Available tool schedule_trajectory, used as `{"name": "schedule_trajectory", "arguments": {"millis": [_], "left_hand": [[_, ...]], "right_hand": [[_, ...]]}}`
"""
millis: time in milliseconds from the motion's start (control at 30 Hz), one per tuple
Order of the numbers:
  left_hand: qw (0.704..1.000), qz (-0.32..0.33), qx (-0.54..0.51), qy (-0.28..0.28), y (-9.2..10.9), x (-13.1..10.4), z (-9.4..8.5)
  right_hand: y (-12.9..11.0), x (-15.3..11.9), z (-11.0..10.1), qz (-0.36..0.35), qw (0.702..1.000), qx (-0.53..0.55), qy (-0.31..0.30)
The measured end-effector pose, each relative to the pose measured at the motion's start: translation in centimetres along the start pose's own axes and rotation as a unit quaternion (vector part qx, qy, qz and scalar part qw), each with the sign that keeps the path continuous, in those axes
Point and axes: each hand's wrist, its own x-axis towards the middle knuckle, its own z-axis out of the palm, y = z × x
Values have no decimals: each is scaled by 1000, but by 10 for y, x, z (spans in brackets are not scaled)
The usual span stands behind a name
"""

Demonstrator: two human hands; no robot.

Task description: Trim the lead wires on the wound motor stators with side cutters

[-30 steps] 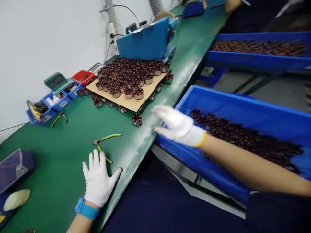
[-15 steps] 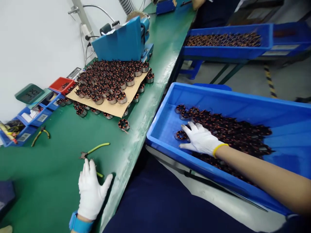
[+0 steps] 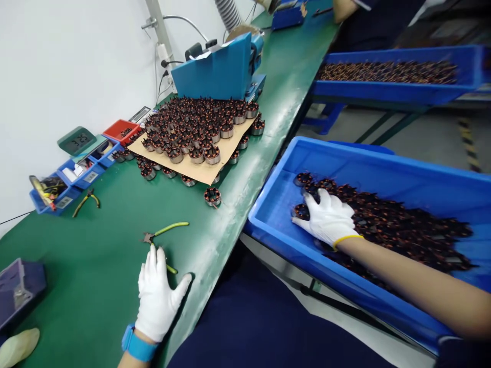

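My right hand [image 3: 328,217], in a white glove, reaches into a long blue bin [image 3: 387,163]; thumb and fingers close round a copper-wound ring part [image 3: 301,211] near the bin's left end. Many like parts [image 3: 399,225] lie beside and under the hand. My left hand [image 3: 159,296], also gloved, rests on the green table with fingers spread, holding nothing. Its fingertips touch or partly cover green-handled cutters [image 3: 169,228]. One wound ring part [image 3: 212,196] stands alone near the table edge.
Behind stand more wound parts on a cardboard sheet [image 3: 210,175], before a blue machine [image 3: 213,69]. Small bins [image 3: 90,176] and yellow-handled pliers [image 3: 86,202] lie left. A second blue bin [image 3: 383,91] and a person's arm [image 3: 344,9] are farther off.
The view has shifted, so the table and bins sit farther right. My right hand's fingers have drawn in round a ring part. My left hand stays flat by the cutters.
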Motion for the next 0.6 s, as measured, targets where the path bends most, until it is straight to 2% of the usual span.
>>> {"name": "schedule_trajectory", "arguments": {"millis": [300, 600], "left_hand": [[1000, 26, 8, 12, -4, 0, 4], [999, 33, -11, 15, -5, 0, 8]], "right_hand": [[-5, 45, 13, 48, 998, 18, -25], [-25, 26, 24, -22, 999, -6, -47]]}}
